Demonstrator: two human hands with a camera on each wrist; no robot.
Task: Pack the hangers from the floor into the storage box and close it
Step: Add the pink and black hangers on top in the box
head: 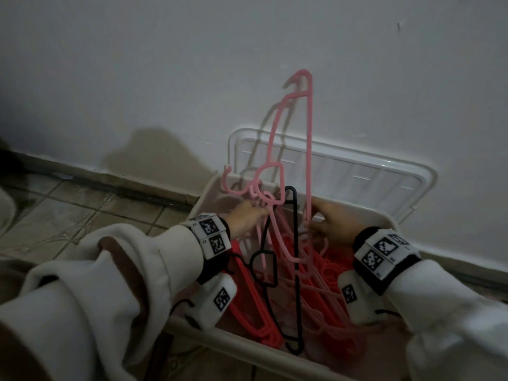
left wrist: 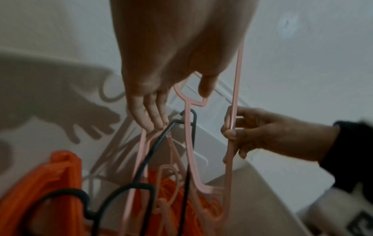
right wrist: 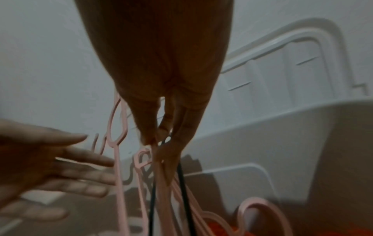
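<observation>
Right hand [head: 328, 225] pinching the upright pink hanger [head: 308, 149] over the storage box [head: 389, 224], left hand [head: 246, 217] fingers straight among packed hangers [head: 310, 292]; likely to snag hooks and block the lid [head: 357, 171].

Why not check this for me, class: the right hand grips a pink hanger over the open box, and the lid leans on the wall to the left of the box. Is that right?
One detail is wrong: the lid leans on the wall behind the box, not to its left, as the head view shows. The right hand does grip a pink hanger over the open box.
</observation>
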